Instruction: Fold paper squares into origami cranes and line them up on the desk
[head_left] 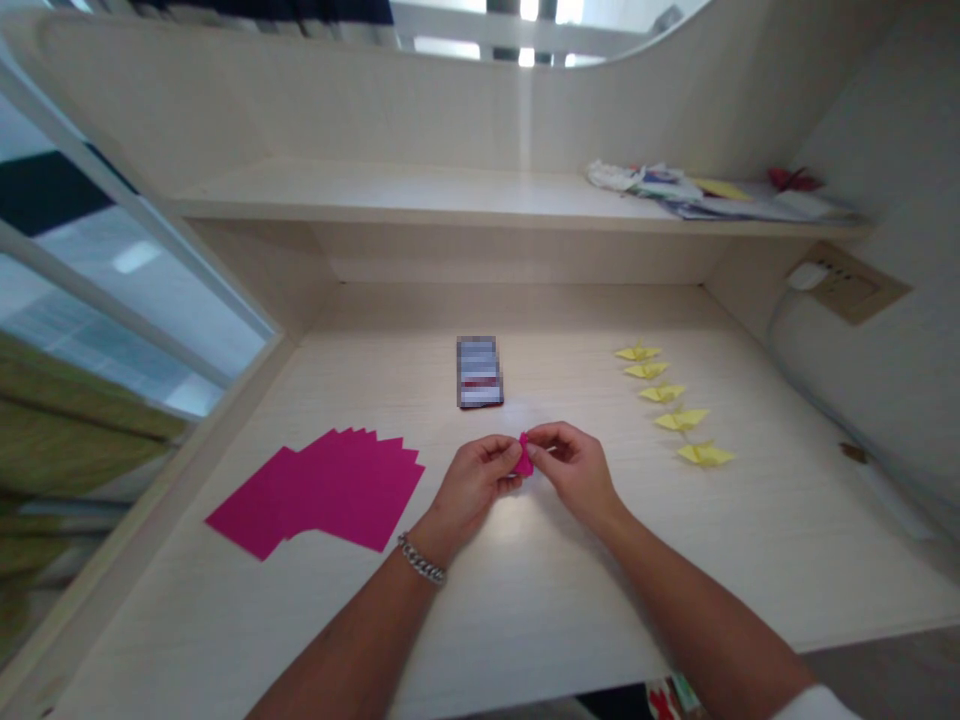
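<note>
Between both hands is a small folded piece of magenta paper (525,458), held just above the desk. My left hand (480,475) pinches it from the left, thumb on top. From the right, my right hand (574,465) grips it with thumb and forefinger. The fingers hide part of the folds. Left of my hands, a fan of flat magenta paper sheets (352,485) lies on the desk. To the right, several yellow origami cranes (681,420) stand in a slanting row.
A phone (479,372) lies on the pale wooden desk (375,340) beyond my hands. Papers (720,195) rest on the shelf (450,195) at the back right. A plug with a cable (808,277) sits in the wall socket (855,285) at right.
</note>
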